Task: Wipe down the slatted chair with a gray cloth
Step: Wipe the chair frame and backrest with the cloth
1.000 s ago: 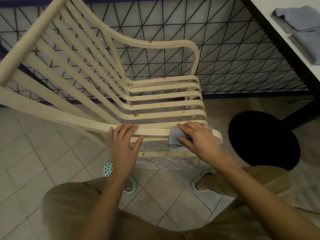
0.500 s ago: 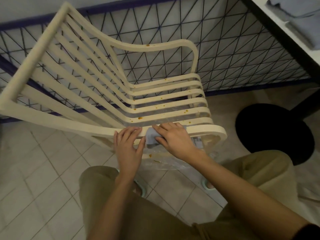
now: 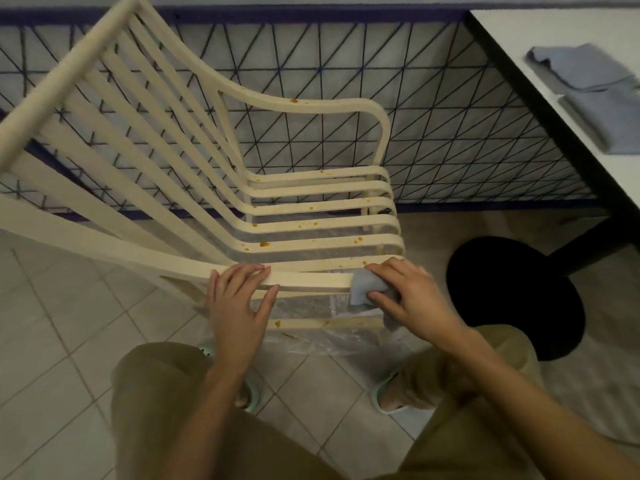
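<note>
– Across the middle of the frame, what do you count?
– One slatted chair point(image 3: 311, 209), seen from above. It is cream and smooth, with bent slats running from the back into the seat. I make it six across the seat, as far as I can tell, plus two curved armrests. Orange-brown spots dot the slats.
– And cloths?
– Three. One gray cloth point(image 3: 362, 289), soft and bunched, drapes over the near armrest point(image 3: 311, 280) toward its front end, lower centre. Two folded cloths point(image 3: 588, 67) lie on the white tabletop point(image 3: 519, 36), upper right.
– Hands?
– Two, both bare. The right hand point(image 3: 412, 296) clutches the gray cloth: its fingers point(image 3: 384, 270) lie over the top and the thumb tucks against the near side, pressing the cloth on the rail. The left hand point(image 3: 239, 306) clasps the same armrest further left, fingers point(image 3: 254, 271) over the top and thumb beneath, with bare rail between it and the cloth.
– Around them?
– One round black stool point(image 3: 512, 296) sits at right. One dark wire fence point(image 3: 450, 116) with a triangle pattern stands behind. Below are pale square floor tiles point(image 3: 52, 323), a crinkled clear plastic sheet point(image 3: 311, 308) under the chair, and two mint slippers point(image 3: 382, 400).
</note>
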Demonstrator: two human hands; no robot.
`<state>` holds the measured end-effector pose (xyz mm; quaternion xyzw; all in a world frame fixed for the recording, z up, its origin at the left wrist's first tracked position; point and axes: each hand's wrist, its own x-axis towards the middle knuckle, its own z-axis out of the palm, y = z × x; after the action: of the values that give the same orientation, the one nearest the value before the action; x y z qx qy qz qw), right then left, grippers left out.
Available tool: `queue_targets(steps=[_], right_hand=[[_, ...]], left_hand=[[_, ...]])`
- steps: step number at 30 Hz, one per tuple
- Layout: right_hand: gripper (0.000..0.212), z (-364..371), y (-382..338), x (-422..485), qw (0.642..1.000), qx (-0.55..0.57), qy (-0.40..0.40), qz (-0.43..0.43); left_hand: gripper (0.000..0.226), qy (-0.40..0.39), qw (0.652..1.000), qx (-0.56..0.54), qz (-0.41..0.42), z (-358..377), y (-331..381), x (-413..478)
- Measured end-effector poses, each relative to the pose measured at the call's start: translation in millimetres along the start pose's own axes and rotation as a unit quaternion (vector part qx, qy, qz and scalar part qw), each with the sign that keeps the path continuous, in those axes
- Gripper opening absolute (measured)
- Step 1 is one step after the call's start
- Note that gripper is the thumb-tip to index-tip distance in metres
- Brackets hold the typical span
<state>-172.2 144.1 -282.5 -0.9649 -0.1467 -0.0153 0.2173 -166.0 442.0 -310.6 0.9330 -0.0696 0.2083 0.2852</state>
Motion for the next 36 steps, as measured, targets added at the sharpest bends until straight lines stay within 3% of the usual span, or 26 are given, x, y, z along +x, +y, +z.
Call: queue_targets(steps=[9,18,25,31,36], right_hand=[[0.039,4,-40,45,0.992,-0.02,-0.12,-0.017],[0.043,60,-125,76,0.995,-0.096,0.031,0.001],[0.038,50,-99,65,0.993,-0.094,0.044,-0.053],[0.034,26,-54,33,0.996,-0.076,0.032,-0.035],[0.031,5,-3,2,0.999,-0.026,0.026,0.027]], left_hand=[[0.031,0.006,1.0,-0.023,-0.018,3,1,0],[0.038,-0.022,0.999,0.0,-0.037,-4,1,0],[0.041,-0.039,0.999,-0.001,-0.038,-5,0,-1],[0.034,-0.034,0.999,-0.022,-0.034,-6,1,-1],[0.031,-0.029,0.998,-0.028,-0.039,-5,2,-1]])
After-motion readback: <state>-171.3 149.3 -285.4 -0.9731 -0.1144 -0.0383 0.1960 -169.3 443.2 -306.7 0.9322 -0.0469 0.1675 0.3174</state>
